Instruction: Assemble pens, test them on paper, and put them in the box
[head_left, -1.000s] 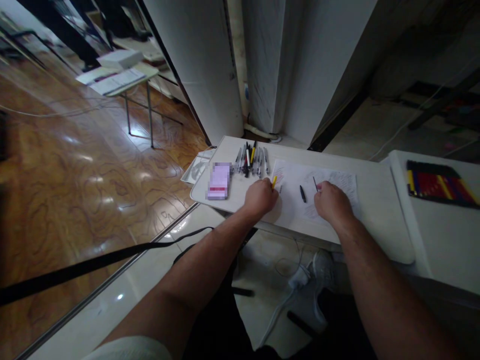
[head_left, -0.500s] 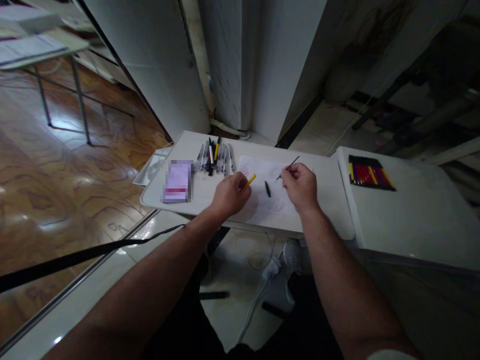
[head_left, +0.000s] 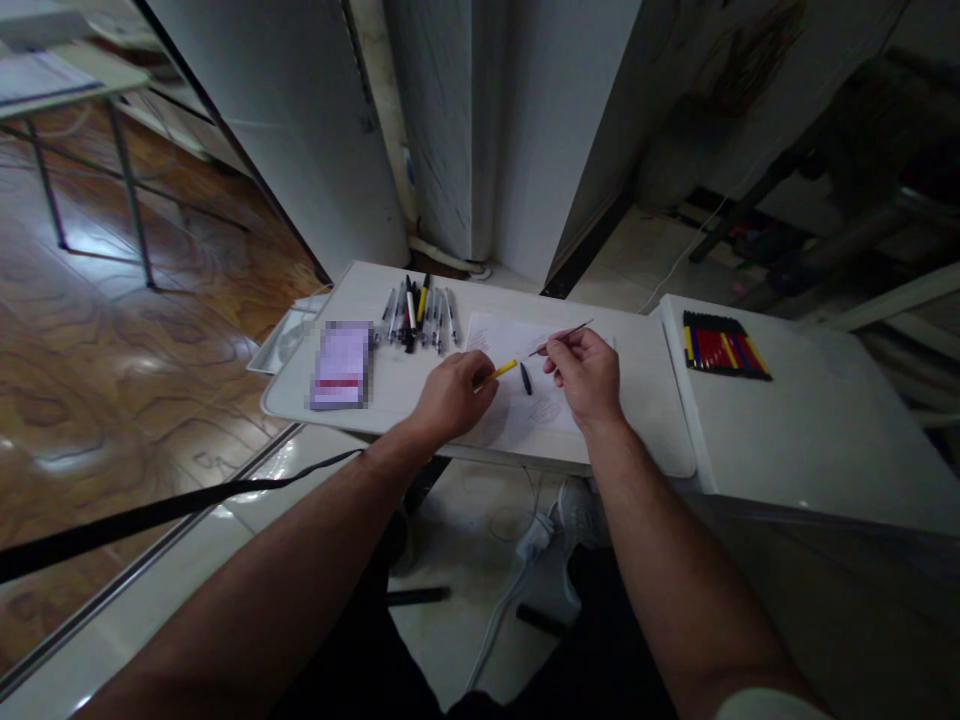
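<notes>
My left hand (head_left: 454, 394) is closed around a yellow pen barrel (head_left: 501, 372) that sticks out to the right over the paper. In the fingers of my right hand (head_left: 585, 375) is a thin dark pen refill (head_left: 564, 337), its tip pointing left toward the barrel, with a gap between them. Between the hands a short black pen part (head_left: 526, 379) lies on the white paper (head_left: 501, 420), which bears faint scribbles. My hands partly hide the sheet.
The paper lies on a small white table (head_left: 660, 420). Several pens (head_left: 417, 310) are heaped at its back left, near a blurred purple packet (head_left: 341, 365). On a white surface to the right rests a row of coloured pens (head_left: 724, 346). A white cable (head_left: 491, 620) crosses the floor.
My right hand has tipped the refill from a steep slant to nearly level and brought its tip closer to the yellow barrel. The whole view has shifted slightly.
</notes>
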